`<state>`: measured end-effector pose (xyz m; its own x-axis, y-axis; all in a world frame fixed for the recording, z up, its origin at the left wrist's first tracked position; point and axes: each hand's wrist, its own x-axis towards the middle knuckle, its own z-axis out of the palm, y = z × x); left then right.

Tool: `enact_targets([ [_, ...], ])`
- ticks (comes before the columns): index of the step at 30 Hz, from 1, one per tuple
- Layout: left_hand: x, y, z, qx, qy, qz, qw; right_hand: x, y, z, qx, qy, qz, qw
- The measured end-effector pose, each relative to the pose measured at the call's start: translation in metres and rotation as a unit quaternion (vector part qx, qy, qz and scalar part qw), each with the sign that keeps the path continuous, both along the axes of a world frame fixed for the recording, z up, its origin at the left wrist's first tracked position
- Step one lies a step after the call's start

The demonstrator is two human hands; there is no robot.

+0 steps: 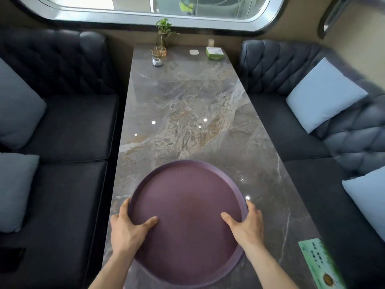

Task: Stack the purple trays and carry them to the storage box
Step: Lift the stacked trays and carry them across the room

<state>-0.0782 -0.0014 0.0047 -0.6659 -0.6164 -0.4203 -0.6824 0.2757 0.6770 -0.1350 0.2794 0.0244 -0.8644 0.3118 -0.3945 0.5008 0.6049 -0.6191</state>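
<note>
Head view: round purple plastic tray (187, 222) over the near end of the long grey marble counter (187, 101), near rim reaching toward the counter's front edge. Gripped at both sides: left hand (127, 228) clasping the left rim, thumb laid inside; right hand (248, 226) clasping the right rim likewise. Whether one tray or a stack, cannot tell. Bare counter ahead up to a small green box (214, 53) and glass plant vase (161, 41) at the far edge. Dark tufted sofas (68, 126) hard against both long edges.
</note>
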Motion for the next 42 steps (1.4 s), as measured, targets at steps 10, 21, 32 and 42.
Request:
enact_targets([
  [10,-0.027,-0.046,0.120,0.011,0.149,0.040,0.988,-0.040,-0.046,0.120,-0.042,0.124,0.035,0.991],
  [21,-0.033,-0.075,0.256,-0.017,0.266,0.042,0.963,-0.045,-0.081,0.258,-0.033,0.238,0.039,0.970],
  [32,-0.021,-0.081,0.314,-0.012,0.288,0.036,0.957,-0.030,-0.082,0.320,-0.034,0.281,0.029,0.959],
  [42,-0.023,-0.049,0.340,0.003,0.302,-0.002,0.953,-0.010,-0.046,0.339,-0.041,0.292,-0.001,0.955],
])
